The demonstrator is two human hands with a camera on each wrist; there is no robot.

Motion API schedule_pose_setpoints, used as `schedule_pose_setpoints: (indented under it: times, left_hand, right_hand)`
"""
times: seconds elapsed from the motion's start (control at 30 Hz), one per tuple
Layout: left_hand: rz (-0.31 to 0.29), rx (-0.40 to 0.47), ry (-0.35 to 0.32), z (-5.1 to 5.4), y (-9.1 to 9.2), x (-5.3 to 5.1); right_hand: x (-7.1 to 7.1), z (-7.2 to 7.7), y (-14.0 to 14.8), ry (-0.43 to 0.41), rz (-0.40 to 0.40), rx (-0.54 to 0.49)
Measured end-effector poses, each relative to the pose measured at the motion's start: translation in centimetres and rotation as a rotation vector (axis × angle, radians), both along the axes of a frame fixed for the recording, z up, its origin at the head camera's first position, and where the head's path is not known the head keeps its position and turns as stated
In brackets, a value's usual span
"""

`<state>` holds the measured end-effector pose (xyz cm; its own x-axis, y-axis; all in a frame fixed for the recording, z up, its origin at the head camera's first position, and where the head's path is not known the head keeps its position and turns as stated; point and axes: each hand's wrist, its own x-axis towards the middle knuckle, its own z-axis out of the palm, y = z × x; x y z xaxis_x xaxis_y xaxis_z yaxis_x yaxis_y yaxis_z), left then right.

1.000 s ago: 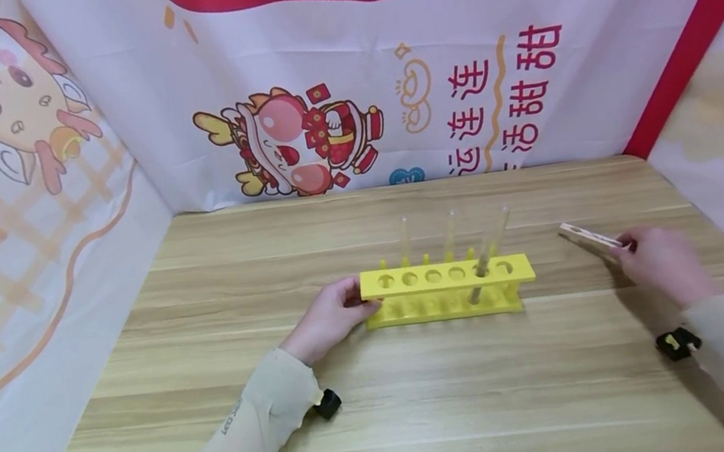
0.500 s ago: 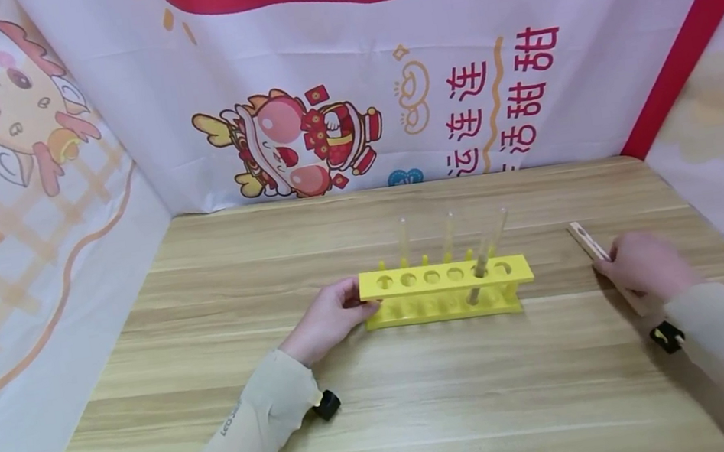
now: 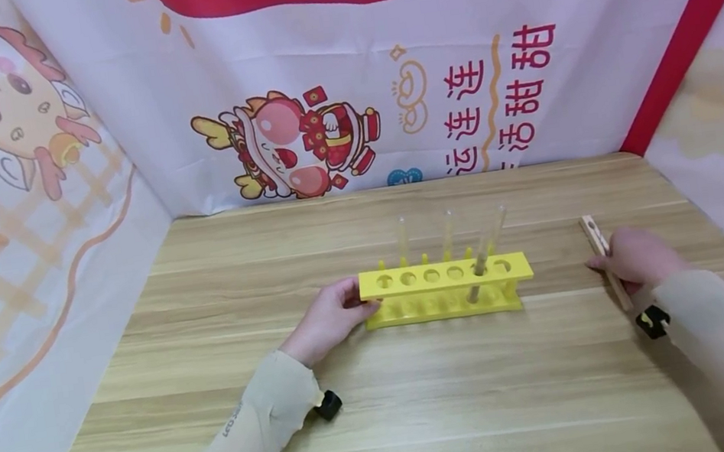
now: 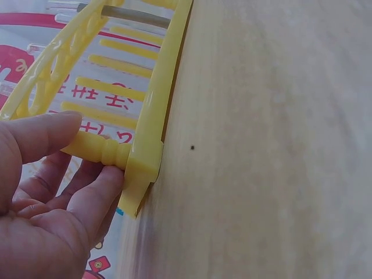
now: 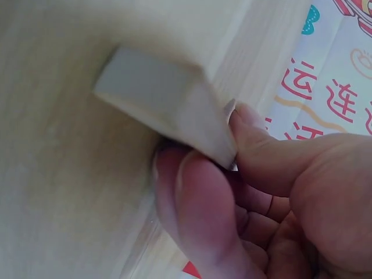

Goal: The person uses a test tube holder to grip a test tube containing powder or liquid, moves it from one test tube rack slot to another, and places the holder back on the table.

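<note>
A yellow test tube rack (image 3: 440, 287) stands on the wooden table. My left hand (image 3: 330, 321) holds its left end; in the left wrist view the thumb and fingers (image 4: 55, 133) are round the end post. One test tube with grey contents (image 3: 480, 262) leans in a hole near the rack's right end. Three clear test tubes, one of them the middle tube (image 3: 449, 233), sit on pegs along the back. Right of the rack, my right hand (image 3: 647, 257) pinches a wooden test tube clamp (image 3: 590, 228) between thumb and fingers. Its near end (image 5: 168, 99) looks blurred in the right wrist view.
The wooden table (image 3: 428, 402) runs back to a printed cloth wall (image 3: 308, 40). More cloth hangs at the left and right sides. A black wrist camera (image 3: 328, 405) sits under the left sleeve, another black camera (image 3: 653, 322) under the right.
My right hand has moved a little left and turned the clamp from a slant to closer to pointing straight away from me. The left hand and the rack have stayed put.
</note>
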<state>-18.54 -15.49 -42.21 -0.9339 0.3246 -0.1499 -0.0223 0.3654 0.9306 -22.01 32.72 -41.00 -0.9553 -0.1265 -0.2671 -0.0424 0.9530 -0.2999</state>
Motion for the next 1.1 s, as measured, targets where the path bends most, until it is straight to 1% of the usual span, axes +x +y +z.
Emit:
schedule_pose_setpoints:
  times: [0.13,0.37,0.6,0.77,0.83,0.9,1.0,1.1]
  left_hand:
    - [0.008,0.007,0.004,-0.2,-0.3,-0.1]
    - [0.012,0.021,0.002,-0.7,-0.7,0.3]
    - [0.007,0.022,-0.002,-0.5,-0.9,0.4]
    - [-0.004,0.010,-0.010,-0.5,-1.3,0.0]
    - [-0.016,0.007,-0.016,-0.5,-1.5,-0.1]
    - [-0.030,0.011,-0.025,-0.5,-1.7,-0.1]
    - [-0.051,0.020,-0.032,-0.4,-2.3,-0.1]
    - [-0.059,0.002,-0.030,0.3,-3.3,0.3]
  right_hand:
    - [-0.2,0.0,-0.5,-0.002,-0.001,0.010]
    - [-0.1,0.0,-1.2,-0.020,-0.012,0.008]
    - [0.0,0.1,-1.5,-0.044,-0.039,0.003]
    - [-0.1,0.0,-1.3,-0.023,0.003,0.020]
    - [-0.1,0.0,-1.2,-0.019,0.020,0.006]
    - [0.2,0.0,-1.0,-0.023,0.020,-0.017]
    - [0.7,0.6,-1.0,-0.019,0.009,-0.025]
    - [1.3,1.5,-1.3,0.049,0.007,-0.013]
